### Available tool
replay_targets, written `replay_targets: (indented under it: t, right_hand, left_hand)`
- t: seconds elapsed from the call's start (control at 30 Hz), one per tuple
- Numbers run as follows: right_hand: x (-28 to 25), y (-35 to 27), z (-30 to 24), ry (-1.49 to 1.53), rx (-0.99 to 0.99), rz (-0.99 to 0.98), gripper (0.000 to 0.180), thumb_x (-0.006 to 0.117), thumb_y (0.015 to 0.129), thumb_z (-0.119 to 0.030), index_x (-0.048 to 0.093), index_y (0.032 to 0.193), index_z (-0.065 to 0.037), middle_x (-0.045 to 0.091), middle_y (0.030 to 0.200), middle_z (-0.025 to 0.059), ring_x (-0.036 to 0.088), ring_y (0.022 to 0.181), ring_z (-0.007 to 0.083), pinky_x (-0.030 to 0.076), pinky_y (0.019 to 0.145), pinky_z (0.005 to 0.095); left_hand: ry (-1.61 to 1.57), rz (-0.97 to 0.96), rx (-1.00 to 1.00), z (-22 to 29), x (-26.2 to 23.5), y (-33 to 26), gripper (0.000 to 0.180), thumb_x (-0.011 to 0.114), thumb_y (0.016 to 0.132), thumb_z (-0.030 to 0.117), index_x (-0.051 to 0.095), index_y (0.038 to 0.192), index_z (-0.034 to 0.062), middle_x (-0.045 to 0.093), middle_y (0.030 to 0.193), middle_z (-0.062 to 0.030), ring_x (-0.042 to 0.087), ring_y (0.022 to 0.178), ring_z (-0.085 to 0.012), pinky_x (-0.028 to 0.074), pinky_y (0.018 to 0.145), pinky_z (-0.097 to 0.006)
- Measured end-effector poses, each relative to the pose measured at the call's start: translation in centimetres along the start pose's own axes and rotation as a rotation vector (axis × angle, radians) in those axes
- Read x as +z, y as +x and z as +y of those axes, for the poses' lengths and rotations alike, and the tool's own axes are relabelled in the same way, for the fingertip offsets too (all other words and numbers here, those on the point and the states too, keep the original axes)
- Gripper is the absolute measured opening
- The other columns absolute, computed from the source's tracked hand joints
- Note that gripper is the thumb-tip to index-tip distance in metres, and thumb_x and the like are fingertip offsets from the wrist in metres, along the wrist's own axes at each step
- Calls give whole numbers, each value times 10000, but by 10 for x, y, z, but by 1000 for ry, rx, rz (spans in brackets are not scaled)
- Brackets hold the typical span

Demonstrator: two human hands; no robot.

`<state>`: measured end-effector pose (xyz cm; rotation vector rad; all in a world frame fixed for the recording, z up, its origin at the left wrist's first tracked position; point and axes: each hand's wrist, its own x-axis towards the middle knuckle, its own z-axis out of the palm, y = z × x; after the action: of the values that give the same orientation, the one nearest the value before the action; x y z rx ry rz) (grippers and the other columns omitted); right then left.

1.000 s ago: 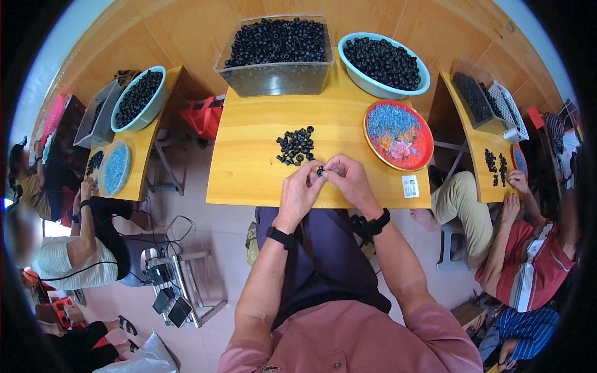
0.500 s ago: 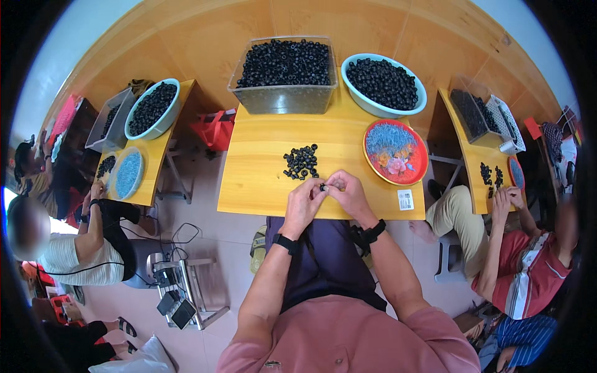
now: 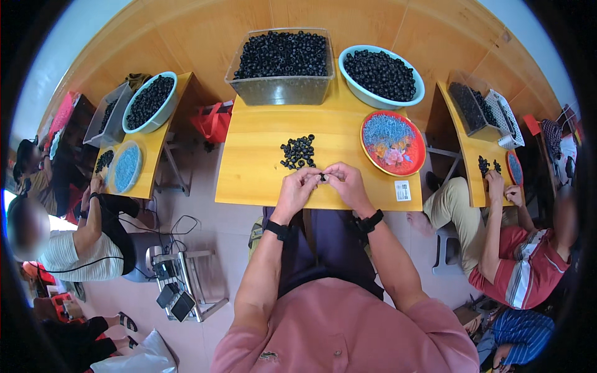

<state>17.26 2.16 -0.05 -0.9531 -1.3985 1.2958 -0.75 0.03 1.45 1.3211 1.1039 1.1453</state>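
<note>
Near the front edge of the yellow table [image 3: 249, 168], my left hand [image 3: 296, 191] and my right hand [image 3: 347, 188] meet fingertip to fingertip. Between them they pinch a small round black part [image 3: 322, 178], mostly covered by the fingers. Just beyond my left fingers lies a loose pile of small black ring-like parts [image 3: 298, 151]. To the right of my right hand, a round red tray [image 3: 417, 156] with a flower print holds a heap of thin blue-grey pieces [image 3: 387, 130], too fine to make out singly.
At the table's back stand a clear plastic bin [image 3: 280, 93] and a pale blue basin [image 3: 376, 101], both full of black parts. A white label [image 3: 403, 191] lies at the front right. Co-workers sit at side tables left and right. A metal stool [image 3: 193, 286] with cables stands at left.
My view has shifted slightly, so the table sits higher in it. My hands still hold the small part together. The right co-worker's hands have parted, one reaching to the small pile there.
</note>
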Motion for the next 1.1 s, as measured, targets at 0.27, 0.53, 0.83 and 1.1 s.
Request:
replay_targets:
  t: [0.27,0.53,0.83,1.1]
  right_hand:
    - [-5,1,-10,43,66,-46,102,634,910,12,681,977,74,738,914,118,705,826,143,569,772,271]
    - [-11,4,-15,49,109,-113,101,643,899,16,688,957,84,738,900,131,710,816,160,574,766,284]
    - [-13,6,-18,82,123,-139,96,667,893,11,688,950,85,736,885,139,719,810,169,583,756,287]
    - [-16,8,-21,63,138,-151,83,667,898,12,675,952,74,735,892,134,721,820,174,581,756,288]
  left_hand:
    - [15,23,5,-2,0,-2,135,659,963,62,718,1045,-28,696,794,-22,608,710,-69,507,658,-233]
    - [40,26,18,-3,0,-1,136,664,952,51,733,1040,-25,695,774,-27,610,692,-73,503,639,-236]
    - [130,56,67,2,1,-5,126,680,927,37,746,1021,-13,687,751,-44,610,685,-81,493,625,-249]
    - [224,72,108,4,4,-4,129,685,932,54,741,1019,-22,686,752,-46,600,682,-87,494,629,-260]
